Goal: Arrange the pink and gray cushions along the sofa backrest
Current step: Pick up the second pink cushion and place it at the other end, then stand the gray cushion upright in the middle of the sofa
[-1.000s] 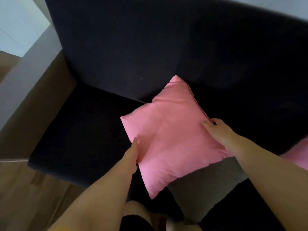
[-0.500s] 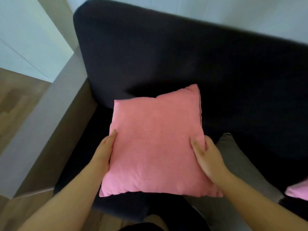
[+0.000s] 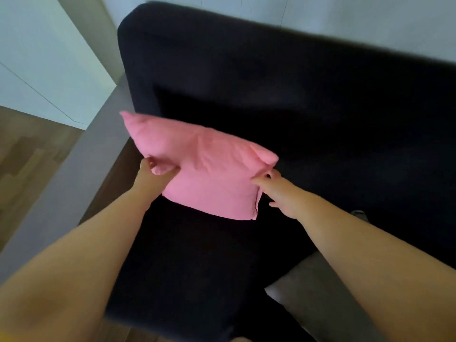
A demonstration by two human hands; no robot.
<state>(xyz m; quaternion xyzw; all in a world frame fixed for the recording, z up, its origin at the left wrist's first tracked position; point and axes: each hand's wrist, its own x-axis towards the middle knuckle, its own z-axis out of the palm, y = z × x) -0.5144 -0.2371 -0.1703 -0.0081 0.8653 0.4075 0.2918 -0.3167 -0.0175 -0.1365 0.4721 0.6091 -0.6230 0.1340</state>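
A square pink cushion (image 3: 209, 166) is at the left end of the dark sofa (image 3: 320, 99), leaning toward the backrest where it meets the left arm. My left hand (image 3: 154, 176) pinches the cushion's lower left edge. My right hand (image 3: 281, 191) grips its right edge near the upper right corner. A gray cushion (image 3: 313, 292) lies on the seat at lower right, mostly hidden under my right forearm.
A gray side panel (image 3: 74, 174) runs along the sofa's left side, with wooden floor (image 3: 22, 159) beyond it. White cabinet doors (image 3: 44, 58) stand at upper left, and a pale wall is behind the backrest.
Both hands have carried the pink cushion away from me and to the left, from above the seat toward the backrest corner. The grip shifted from flat palms to pinching its edges.
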